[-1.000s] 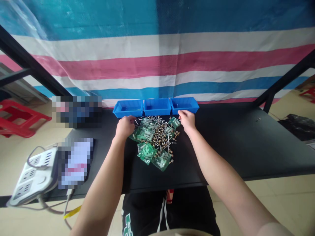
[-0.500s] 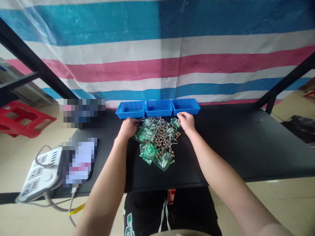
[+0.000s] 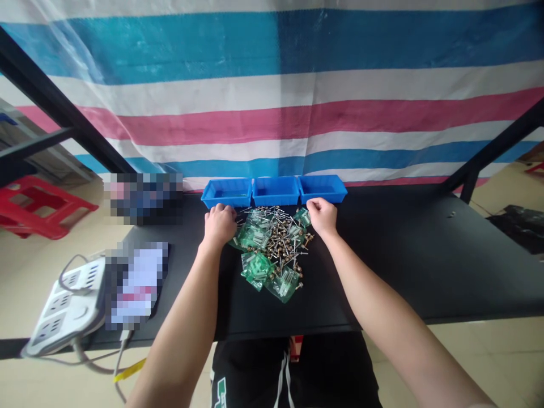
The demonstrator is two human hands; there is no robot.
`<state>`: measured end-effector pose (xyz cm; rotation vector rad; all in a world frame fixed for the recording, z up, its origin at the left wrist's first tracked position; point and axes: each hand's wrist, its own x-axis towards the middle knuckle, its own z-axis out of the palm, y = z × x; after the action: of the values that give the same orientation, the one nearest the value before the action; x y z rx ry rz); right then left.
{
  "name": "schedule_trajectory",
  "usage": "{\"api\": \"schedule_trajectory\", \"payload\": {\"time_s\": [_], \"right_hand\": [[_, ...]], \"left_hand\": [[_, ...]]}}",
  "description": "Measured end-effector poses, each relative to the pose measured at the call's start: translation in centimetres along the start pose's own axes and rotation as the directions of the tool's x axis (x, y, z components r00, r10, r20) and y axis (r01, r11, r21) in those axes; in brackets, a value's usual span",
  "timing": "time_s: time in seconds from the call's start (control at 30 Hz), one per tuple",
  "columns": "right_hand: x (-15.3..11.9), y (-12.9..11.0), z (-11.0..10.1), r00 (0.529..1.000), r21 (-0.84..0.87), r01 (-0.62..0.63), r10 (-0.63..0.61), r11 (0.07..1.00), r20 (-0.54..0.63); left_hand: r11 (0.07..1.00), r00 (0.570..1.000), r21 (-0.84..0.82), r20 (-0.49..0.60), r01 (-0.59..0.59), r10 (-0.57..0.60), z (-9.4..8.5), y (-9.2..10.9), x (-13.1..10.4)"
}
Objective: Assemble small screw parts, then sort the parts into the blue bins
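Note:
My left hand (image 3: 220, 224) is at the left edge of a heap, with its fingers curled down in front of the left blue bin (image 3: 227, 201). My right hand (image 3: 323, 216) is closed at the heap's upper right, just below the right blue bin (image 3: 325, 195). Whatever either hand may hold is hidden by the fingers. Between them lie many loose metal pieces (image 3: 283, 241) that look like rivets, with thin silver shafts and brownish heads. Green plastic packets (image 3: 257, 267) of small pale pieces lie among them. One green packet (image 3: 302, 217) is right beside my right hand.
A middle blue bin (image 3: 275, 199) stands between the other two on the black table (image 3: 395, 255). To the left are a white power strip (image 3: 70, 300), a blurred-out phone-like item (image 3: 138, 280) and cables. A red stool (image 3: 42, 207) stands beyond the table's left end.
The view has tilted slightly, so the table sits a little lower. My left hand has turned, its fingers drawn back from the silver shafts. My right hand has curled tighter beside the packet.

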<state>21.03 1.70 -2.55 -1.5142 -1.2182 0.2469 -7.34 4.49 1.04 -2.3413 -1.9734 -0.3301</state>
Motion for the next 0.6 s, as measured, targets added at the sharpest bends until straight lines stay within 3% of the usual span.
{"api": "schedule_trajectory", "payload": {"time_s": [0.1, 0.17, 0.23, 0.33, 0.4, 0.47, 0.6], "right_hand": [[-0.5, -0.6, 0.0, 0.979, -0.077, 0.185, -0.19, 0.98, -0.072], [-1.0, -1.3, 0.1, 0.944, -0.088, 0.32, -0.325, 0.943, -0.05], [-1.7, -2.2, 0.1, 0.901, -0.078, 0.433, -0.435, 0.898, -0.003], [-2.8, -3.6, 0.2, 0.821, -0.041, 0.565, -0.556, 0.824, 0.13], [-3.3, -4.3, 0.3, 0.755, -0.016, 0.633, -0.614, 0.774, 0.23], [-3.6, -4.6, 0.5, 0.71, -0.009, 0.673, -0.642, 0.74, 0.288], [-3.6, -4.6, 0.7, 0.701, -0.018, 0.681, -0.645, 0.732, 0.304]], "left_hand": [[0.999, 0.995, -0.022, -0.087, -0.04, 0.038, -0.5, 1.4, -0.3], [0.987, 0.984, -0.085, -0.127, -0.139, 0.128, -0.7, 2.7, -0.5], [0.954, 0.954, -0.141, -0.183, -0.266, 0.239, -0.7, 3.8, -0.8], [0.86, 0.873, -0.209, -0.267, -0.465, 0.408, -0.5, 5.0, -1.3], [0.801, 0.83, -0.255, -0.313, -0.542, 0.462, -0.3, 5.4, -1.6], [0.766, 0.812, -0.297, -0.342, -0.57, 0.472, -0.2, 5.6, -1.8], [0.741, 0.819, -0.363, -0.358, -0.565, 0.449, 0.1, 5.7, -2.0]]}}
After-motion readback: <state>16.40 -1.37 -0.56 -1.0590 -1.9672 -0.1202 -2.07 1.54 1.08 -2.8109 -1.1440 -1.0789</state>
